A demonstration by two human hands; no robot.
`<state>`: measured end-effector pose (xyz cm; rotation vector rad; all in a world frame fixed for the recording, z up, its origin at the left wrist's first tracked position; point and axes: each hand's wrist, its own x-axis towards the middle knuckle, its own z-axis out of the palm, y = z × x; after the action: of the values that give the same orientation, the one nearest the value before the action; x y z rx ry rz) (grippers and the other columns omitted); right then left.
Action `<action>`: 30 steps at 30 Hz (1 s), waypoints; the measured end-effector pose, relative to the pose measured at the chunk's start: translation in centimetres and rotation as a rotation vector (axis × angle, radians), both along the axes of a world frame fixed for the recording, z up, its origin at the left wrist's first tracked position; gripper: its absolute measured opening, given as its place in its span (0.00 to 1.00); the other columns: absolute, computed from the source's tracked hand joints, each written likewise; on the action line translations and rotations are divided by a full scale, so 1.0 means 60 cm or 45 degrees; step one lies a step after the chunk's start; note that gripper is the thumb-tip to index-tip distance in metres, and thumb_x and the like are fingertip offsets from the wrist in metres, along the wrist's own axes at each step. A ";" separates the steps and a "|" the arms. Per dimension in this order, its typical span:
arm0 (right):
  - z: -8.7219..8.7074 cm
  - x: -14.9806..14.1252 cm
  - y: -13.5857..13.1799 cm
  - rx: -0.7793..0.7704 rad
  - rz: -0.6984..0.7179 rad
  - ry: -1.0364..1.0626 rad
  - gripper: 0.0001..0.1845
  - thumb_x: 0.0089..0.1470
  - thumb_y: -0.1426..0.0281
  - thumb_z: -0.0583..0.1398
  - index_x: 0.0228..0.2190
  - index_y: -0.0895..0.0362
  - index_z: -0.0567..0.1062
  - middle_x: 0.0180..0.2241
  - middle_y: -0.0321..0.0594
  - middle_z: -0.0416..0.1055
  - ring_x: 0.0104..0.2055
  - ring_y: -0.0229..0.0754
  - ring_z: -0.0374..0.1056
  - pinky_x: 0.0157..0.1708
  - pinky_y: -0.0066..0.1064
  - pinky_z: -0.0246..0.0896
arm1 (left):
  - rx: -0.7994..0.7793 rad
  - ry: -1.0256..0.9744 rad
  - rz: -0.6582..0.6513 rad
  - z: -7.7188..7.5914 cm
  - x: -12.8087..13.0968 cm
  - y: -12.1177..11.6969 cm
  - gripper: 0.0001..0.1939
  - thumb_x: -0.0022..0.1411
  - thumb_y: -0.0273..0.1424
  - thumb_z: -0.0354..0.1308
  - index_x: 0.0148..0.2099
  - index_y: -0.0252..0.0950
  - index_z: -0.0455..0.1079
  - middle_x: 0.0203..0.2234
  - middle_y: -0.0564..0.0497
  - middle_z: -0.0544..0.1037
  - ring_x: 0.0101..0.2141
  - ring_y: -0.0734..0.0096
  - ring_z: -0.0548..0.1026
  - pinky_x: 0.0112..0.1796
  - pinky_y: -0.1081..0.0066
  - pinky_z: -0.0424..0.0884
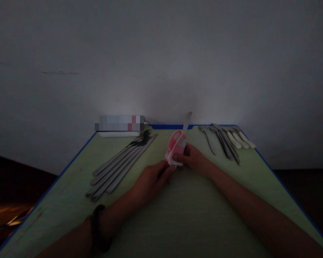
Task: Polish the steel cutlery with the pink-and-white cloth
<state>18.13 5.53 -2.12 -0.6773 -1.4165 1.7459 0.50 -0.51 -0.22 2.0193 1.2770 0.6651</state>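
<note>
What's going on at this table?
A person's two hands are on a pink-and-white cloth wrapped around a knife: right hand on the cloth, left hand at its lower end. The blade sticks out beyond it. Cutlery lies either side: a long-handled batch left, a mixed batch right.

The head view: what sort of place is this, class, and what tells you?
Probably a room indoors, perhaps at home: a green, blue-edged table stands by a plain wall, with metal cutlery at left and white-handled cutlery at right.
</note>
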 end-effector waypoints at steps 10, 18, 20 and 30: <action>0.013 -0.014 -0.016 0.029 -0.288 -0.209 0.19 0.41 0.63 0.67 0.33 0.58 0.68 0.25 0.34 0.70 0.18 0.32 0.63 0.16 0.24 0.60 | -0.011 0.018 0.062 0.002 0.001 0.003 0.12 0.66 0.34 0.47 0.35 0.35 0.68 0.22 0.56 0.71 0.22 0.76 0.67 0.27 0.76 0.62; 0.008 -0.010 -0.013 0.028 -0.244 -0.245 0.22 0.40 0.60 0.68 0.34 0.58 0.68 0.27 0.35 0.70 0.21 0.34 0.65 0.17 0.25 0.63 | -0.058 -0.041 0.034 0.005 0.004 0.002 0.13 0.66 0.36 0.47 0.41 0.35 0.70 0.27 0.53 0.76 0.26 0.73 0.70 0.28 0.75 0.63; 0.008 -0.009 -0.014 0.050 -0.210 -0.252 0.21 0.41 0.58 0.67 0.33 0.57 0.67 0.25 0.34 0.69 0.19 0.33 0.63 0.16 0.25 0.61 | -0.067 -0.023 0.015 0.003 0.004 0.003 0.14 0.65 0.37 0.47 0.41 0.36 0.71 0.28 0.52 0.76 0.25 0.73 0.70 0.27 0.75 0.63; 0.006 -0.010 -0.014 -0.071 -0.292 -0.133 0.21 0.48 0.53 0.60 0.30 0.58 0.66 0.19 0.30 0.62 0.15 0.29 0.55 0.13 0.21 0.47 | 0.028 0.181 -0.116 -0.004 0.001 0.002 0.11 0.61 0.33 0.47 0.27 0.36 0.61 0.20 0.57 0.65 0.22 0.76 0.63 0.25 0.76 0.58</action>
<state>17.52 4.68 -1.79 -0.9345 -1.3063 1.5943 0.56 -0.41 -0.45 2.1616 1.2539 0.5025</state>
